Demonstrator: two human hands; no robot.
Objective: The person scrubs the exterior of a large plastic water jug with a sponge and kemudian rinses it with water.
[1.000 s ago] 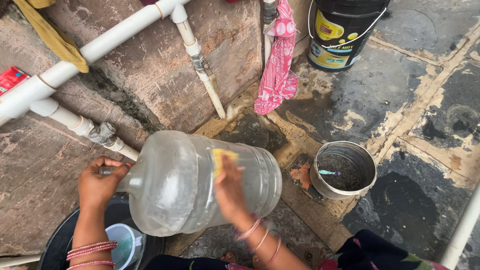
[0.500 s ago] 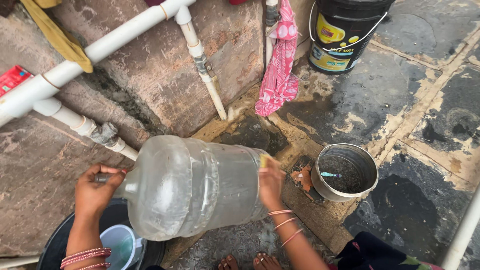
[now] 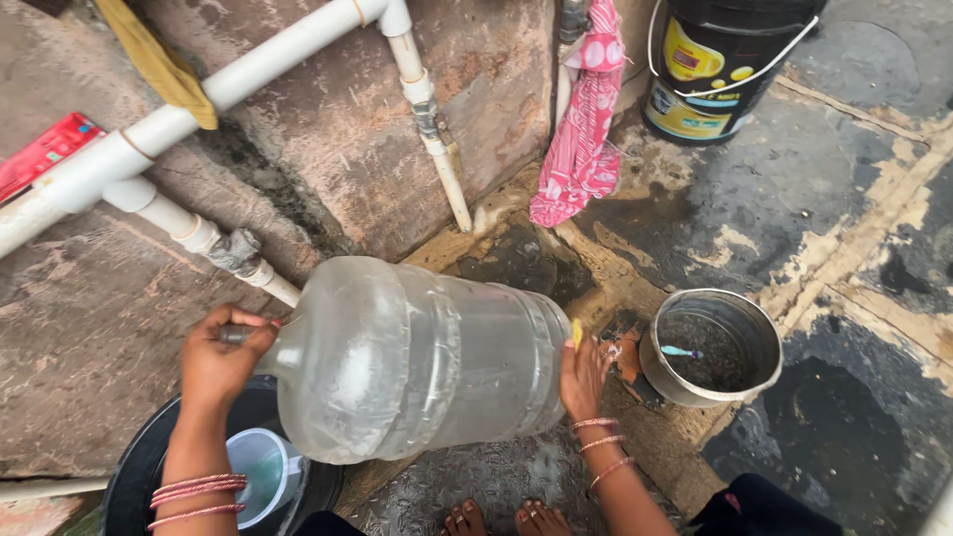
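Note:
A large clear plastic water jar (image 3: 417, 362) lies tilted on its side in front of me, neck to the left. My left hand (image 3: 220, 357) is closed around the jar's neck. My right hand (image 3: 584, 375) presses against the jar's base with a yellow scrub pad (image 3: 577, 333) between fingers and jar. Both wrists carry pink bangles. Below the neck sits a black tub (image 3: 139, 476) with a pale blue mug (image 3: 260, 474) in it.
White pipes (image 3: 248, 74) run along the stone wall. A steel pot (image 3: 713, 347) with a small brush stands right of the jar. A pink cloth (image 3: 584, 129) hangs by the wall; a black bucket (image 3: 720, 65) is far right. My bare toes (image 3: 501, 518) rest on wet floor.
My right hand with the yellow pad slid from the jar's side to its base. The jar tipped a little more level; my left hand stayed on the neck.

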